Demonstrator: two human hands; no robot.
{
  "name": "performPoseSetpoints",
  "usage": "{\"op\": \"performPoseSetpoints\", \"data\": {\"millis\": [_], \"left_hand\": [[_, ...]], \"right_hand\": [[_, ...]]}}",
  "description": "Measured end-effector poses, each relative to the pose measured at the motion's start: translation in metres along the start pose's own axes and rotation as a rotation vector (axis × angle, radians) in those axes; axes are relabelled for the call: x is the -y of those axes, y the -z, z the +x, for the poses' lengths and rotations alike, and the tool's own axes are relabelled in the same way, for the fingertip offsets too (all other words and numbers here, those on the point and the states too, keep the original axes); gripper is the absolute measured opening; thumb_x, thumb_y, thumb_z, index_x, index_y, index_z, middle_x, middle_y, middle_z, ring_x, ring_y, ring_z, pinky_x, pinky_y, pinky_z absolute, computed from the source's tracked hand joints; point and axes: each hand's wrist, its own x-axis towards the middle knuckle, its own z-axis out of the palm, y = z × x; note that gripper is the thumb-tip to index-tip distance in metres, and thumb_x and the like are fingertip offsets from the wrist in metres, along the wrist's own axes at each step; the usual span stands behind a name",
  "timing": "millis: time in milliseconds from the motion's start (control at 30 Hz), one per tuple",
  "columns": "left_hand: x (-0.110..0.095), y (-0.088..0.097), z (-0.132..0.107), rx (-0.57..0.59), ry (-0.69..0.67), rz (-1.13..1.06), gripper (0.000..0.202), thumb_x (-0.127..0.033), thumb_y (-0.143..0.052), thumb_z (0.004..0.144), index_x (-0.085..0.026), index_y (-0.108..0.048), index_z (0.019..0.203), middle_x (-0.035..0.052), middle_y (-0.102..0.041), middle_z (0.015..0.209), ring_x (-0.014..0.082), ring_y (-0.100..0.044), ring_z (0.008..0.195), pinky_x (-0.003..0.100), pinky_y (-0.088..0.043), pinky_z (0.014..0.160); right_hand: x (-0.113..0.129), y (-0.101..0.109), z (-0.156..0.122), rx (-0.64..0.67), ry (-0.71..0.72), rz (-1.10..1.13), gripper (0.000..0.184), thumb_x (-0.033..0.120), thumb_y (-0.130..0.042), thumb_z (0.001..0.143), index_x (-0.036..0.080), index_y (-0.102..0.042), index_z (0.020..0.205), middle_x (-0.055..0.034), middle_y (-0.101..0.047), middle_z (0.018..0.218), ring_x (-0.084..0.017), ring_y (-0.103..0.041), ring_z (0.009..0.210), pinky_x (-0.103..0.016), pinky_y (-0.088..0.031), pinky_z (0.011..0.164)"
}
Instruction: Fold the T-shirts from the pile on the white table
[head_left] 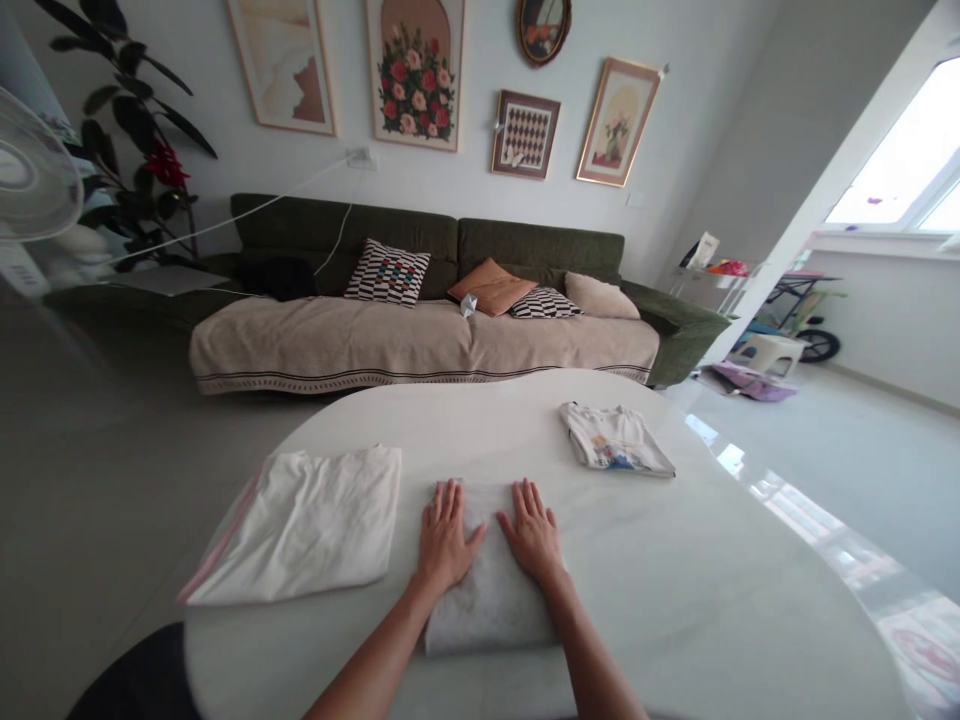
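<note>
A folded pale grey cloth (491, 600) lies on the white oval table (712, 600) right in front of me. Both my hands press flat on its far half, fingers stretched out and together. My left hand (444, 535) rests on the cloth's left side, and my right hand (532, 532) on its right side, thumbs pointing toward each other. To the left lies a larger folded white garment with a pink edge (307, 525). At the far right of the table sits a small folded white shirt with a coloured print (615, 440).
Beyond the table stands a dark green sofa (420, 300) with a beige throw and several cushions. A fan (34, 180) and a plant are at the left. A low stool (765, 352) and clutter sit on the floor at the right.
</note>
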Motion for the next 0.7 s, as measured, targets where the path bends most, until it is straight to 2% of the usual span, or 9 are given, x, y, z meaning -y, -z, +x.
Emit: {"op": "performPoseSetpoints", "data": {"millis": [167, 267, 333, 433, 500, 567, 633, 700], "left_hand": [[-0.002, -0.001, 0.002, 0.011, 0.054, 0.063, 0.072, -0.05, -0.034, 0.082, -0.005, -0.024, 0.136, 0.015, -0.017, 0.145, 0.0269, -0.011, 0.134, 0.045, -0.021, 0.104], [-0.005, 0.002, 0.002, 0.021, 0.045, 0.077, 0.071, -0.05, -0.034, 0.082, -0.004, -0.026, 0.135, 0.0164, -0.019, 0.144, 0.0274, -0.012, 0.134, 0.045, -0.023, 0.103], [-0.005, 0.006, -0.002, 0.016, 0.04, 0.078, 0.07, -0.049, -0.035, 0.082, -0.004, -0.028, 0.135, 0.0172, -0.022, 0.144, 0.0282, -0.014, 0.133, 0.046, -0.024, 0.102], [-0.002, 0.013, -0.017, -0.011, 0.02, 0.069, 0.065, -0.047, -0.036, 0.082, -0.005, -0.033, 0.132, 0.0181, -0.029, 0.141, 0.0299, -0.021, 0.131, 0.046, -0.028, 0.099], [0.002, 0.017, -0.035, -0.051, 0.003, 0.058, 0.057, -0.041, -0.036, 0.083, -0.007, -0.04, 0.129, 0.0174, -0.036, 0.137, 0.03, -0.029, 0.126, 0.045, -0.032, 0.097], [0.007, 0.021, -0.056, -0.095, -0.003, 0.038, 0.047, -0.032, -0.036, 0.084, -0.011, -0.048, 0.124, 0.0147, -0.046, 0.13, 0.0279, -0.041, 0.116, 0.043, -0.036, 0.094], [0.012, 0.024, -0.077, -0.119, -0.004, -0.015, 0.042, -0.022, -0.035, 0.082, -0.015, -0.053, 0.12, 0.0112, -0.054, 0.121, 0.0246, -0.05, 0.104, 0.04, -0.041, 0.09], [0.02, 0.029, -0.096, -0.113, -0.017, -0.115, 0.043, -0.017, -0.033, 0.081, -0.018, -0.054, 0.118, 0.0088, -0.058, 0.114, 0.0221, -0.052, 0.099, 0.039, -0.043, 0.089]], "right_hand": [[0.001, 0.002, 0.003, 0.026, -0.045, -0.027, 0.063, 0.05, -0.022, 0.087, 0.018, -0.011, 0.14, -0.0045, -0.008, 0.148, -0.017, -0.002, 0.135, -0.042, -0.018, 0.104], [0.006, 0.015, -0.002, 0.089, -0.053, -0.03, 0.062, 0.048, -0.023, 0.087, 0.018, -0.01, 0.14, -0.0057, -0.007, 0.148, -0.018, -0.001, 0.135, -0.043, -0.016, 0.104], [0.013, 0.025, -0.014, 0.101, -0.042, -0.034, 0.061, 0.045, -0.026, 0.087, 0.018, -0.011, 0.14, -0.007, -0.006, 0.148, -0.019, -0.001, 0.135, -0.046, -0.014, 0.105], [0.035, 0.034, -0.053, 0.017, 0.044, -0.023, 0.058, 0.036, -0.036, 0.085, 0.015, -0.024, 0.137, -0.0117, -0.013, 0.146, -0.023, -0.008, 0.134, -0.049, -0.014, 0.104], [0.054, 0.031, -0.089, -0.048, 0.148, 0.034, 0.05, 0.028, -0.039, 0.083, 0.014, -0.038, 0.131, -0.0137, -0.03, 0.141, -0.024, -0.023, 0.13, -0.044, -0.024, 0.102], [0.071, 0.021, -0.124, -0.095, 0.204, 0.109, 0.045, 0.025, -0.04, 0.082, 0.015, -0.045, 0.126, -0.0132, -0.048, 0.128, -0.023, -0.04, 0.12, -0.037, -0.035, 0.096], [0.082, 0.01, -0.151, -0.152, 0.18, 0.132, 0.046, 0.029, -0.046, 0.079, 0.015, -0.049, 0.123, -0.0142, -0.055, 0.117, -0.025, -0.047, 0.11, -0.038, -0.04, 0.091], [0.085, 0.001, -0.167, -0.21, 0.142, 0.104, 0.05, 0.035, -0.054, 0.075, 0.014, -0.051, 0.12, -0.0163, -0.056, 0.115, -0.031, -0.047, 0.109, -0.044, -0.039, 0.091]]}}
